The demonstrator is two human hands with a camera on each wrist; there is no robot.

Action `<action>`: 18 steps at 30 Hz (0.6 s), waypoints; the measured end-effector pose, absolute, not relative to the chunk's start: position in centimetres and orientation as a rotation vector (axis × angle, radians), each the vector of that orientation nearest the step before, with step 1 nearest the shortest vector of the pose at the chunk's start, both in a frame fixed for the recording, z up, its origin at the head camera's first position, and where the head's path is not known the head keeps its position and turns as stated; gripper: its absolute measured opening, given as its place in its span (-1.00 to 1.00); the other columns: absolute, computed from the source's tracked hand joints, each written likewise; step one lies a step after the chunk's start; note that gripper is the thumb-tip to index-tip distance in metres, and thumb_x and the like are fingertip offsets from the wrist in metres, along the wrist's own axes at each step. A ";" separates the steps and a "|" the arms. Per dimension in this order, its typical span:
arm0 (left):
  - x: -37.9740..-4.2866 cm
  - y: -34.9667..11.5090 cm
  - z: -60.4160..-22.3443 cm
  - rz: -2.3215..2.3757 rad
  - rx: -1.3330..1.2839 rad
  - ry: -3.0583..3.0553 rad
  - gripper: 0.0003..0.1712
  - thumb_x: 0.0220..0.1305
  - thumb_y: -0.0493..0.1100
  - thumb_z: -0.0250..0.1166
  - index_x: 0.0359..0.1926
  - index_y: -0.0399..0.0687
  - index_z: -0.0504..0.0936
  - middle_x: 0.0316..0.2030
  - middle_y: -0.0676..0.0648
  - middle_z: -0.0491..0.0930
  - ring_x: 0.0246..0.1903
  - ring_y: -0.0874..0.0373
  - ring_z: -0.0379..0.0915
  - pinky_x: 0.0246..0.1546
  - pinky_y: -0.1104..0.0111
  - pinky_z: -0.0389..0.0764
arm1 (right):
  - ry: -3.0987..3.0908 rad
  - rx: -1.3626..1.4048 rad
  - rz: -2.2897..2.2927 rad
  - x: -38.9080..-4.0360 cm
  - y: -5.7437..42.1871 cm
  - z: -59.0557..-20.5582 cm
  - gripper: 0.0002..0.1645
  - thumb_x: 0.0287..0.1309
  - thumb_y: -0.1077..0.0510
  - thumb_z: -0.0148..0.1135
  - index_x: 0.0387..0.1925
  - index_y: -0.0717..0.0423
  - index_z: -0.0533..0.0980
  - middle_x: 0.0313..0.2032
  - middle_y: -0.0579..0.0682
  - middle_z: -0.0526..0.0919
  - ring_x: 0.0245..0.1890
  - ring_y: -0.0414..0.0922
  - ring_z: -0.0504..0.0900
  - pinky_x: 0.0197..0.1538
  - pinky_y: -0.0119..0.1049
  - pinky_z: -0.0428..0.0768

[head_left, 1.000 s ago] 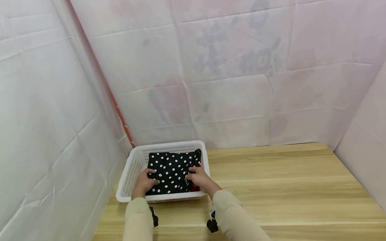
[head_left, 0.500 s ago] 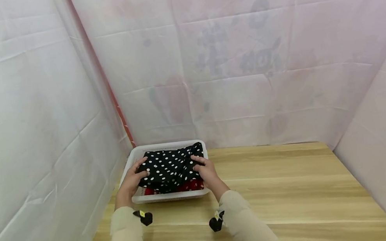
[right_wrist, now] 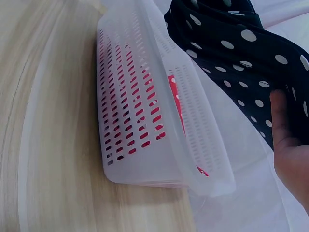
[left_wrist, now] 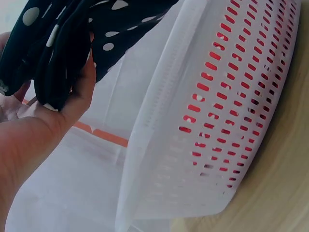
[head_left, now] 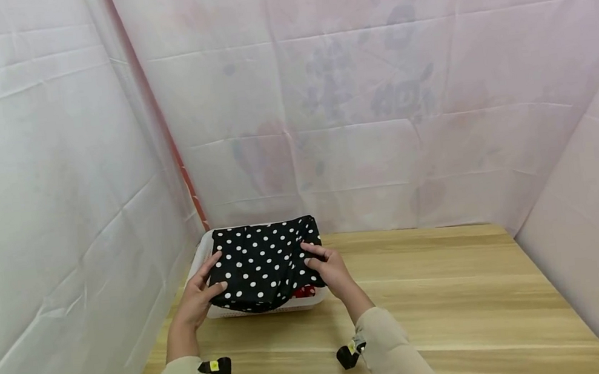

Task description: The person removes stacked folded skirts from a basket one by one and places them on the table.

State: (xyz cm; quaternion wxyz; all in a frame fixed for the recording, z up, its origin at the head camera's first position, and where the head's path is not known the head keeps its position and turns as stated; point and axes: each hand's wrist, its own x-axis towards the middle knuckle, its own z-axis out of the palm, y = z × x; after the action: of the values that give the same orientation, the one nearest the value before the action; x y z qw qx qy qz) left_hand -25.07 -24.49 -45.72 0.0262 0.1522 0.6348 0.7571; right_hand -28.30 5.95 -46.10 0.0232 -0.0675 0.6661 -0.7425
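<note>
A folded black cloth with white polka dots point(head_left: 258, 264) is held up between both hands, above a white perforated plastic basket point(right_wrist: 140, 111). My left hand point(head_left: 196, 295) grips its left edge; in the left wrist view the folded layers lie between thumb and fingers. At the right edge my right hand point(head_left: 332, 266) holds the cloth, its thumb lying on the dotted fabric in the right wrist view. Below, a red cloth with white spots point(head_left: 305, 292) lies in the basket and shows red through the side holes.
The basket stands on a wood-grain table point(head_left: 453, 293), at its back left corner. White sheeting point(head_left: 352, 114) hangs behind and on both sides, with a red strip point(head_left: 183, 175) running down the left corner.
Both hands have lifted the black dotted cloth out of the basket, up and toward me. They have spread slightly apart, and the red cloth beneath has come into view.
</note>
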 end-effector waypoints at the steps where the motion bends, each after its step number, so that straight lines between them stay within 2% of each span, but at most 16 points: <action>1: -24.9 -24.5 -45.7 2.336 0.483 1.958 -0.17 0.16 -0.57 0.08 0.41 -0.24 -0.01 0.40 -0.24 -0.31 0.04 0.25 0.36 -0.14 0.39 0.54 | 2.081 -0.224 -2.287 -28.2 6.0 -46.1 -0.54 0.09 0.39 0.13 0.08 0.24 0.50 0.19 0.11 0.40 0.19 -0.01 0.31 -0.03 -0.35 0.48; 6: -24.5 -24.6 -45.9 2.322 0.515 1.933 -0.15 0.17 -0.58 0.07 0.42 -0.25 -0.08 0.40 -0.26 -0.32 0.03 0.22 0.38 -0.13 0.39 0.53 | 2.120 -0.253 -2.257 -27.9 6.2 -46.2 -0.54 0.10 0.38 0.15 0.10 0.25 0.49 0.19 0.14 0.40 0.22 0.03 0.27 0.01 -0.32 0.46; 12: -24.3 -23.6 -45.2 2.308 0.523 1.965 -0.13 0.16 -0.56 0.12 0.43 -0.20 -0.04 0.41 -0.22 -0.29 0.09 0.25 0.33 -0.11 0.40 0.52 | 2.144 -0.241 -2.266 -27.1 6.8 -45.1 -0.54 0.12 0.35 0.17 0.11 0.28 0.47 0.20 0.15 0.39 0.26 0.02 0.22 0.16 -0.17 0.34; 15: -24.0 -22.4 -44.6 2.282 0.561 2.009 -0.14 0.15 -0.53 0.14 0.42 -0.19 0.00 0.40 -0.22 -0.23 0.10 0.23 0.31 -0.12 0.40 0.52 | 2.146 -0.222 -2.312 -26.4 7.8 -44.8 -0.54 0.12 0.33 0.20 0.11 0.29 0.47 0.19 0.14 0.40 0.25 0.01 0.23 0.15 -0.22 0.35; 18: -23.5 -21.0 -44.5 2.282 0.607 2.045 -0.17 0.13 -0.54 0.16 0.40 -0.23 0.06 0.40 -0.23 -0.19 0.13 0.25 0.26 -0.11 0.44 0.50 | 2.129 -0.201 -2.368 -25.9 9.1 -45.2 -0.52 0.10 0.31 0.23 0.11 0.29 0.47 0.17 0.13 0.43 0.23 -0.02 0.27 0.06 -0.37 0.40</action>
State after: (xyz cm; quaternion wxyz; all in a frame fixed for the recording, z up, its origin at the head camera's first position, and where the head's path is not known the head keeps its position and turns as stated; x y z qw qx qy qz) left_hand -23.50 -21.00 -44.51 0.0090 0.1942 0.6546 0.7305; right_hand -25.93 9.05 -45.19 -0.0242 -0.0630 0.6671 -0.7419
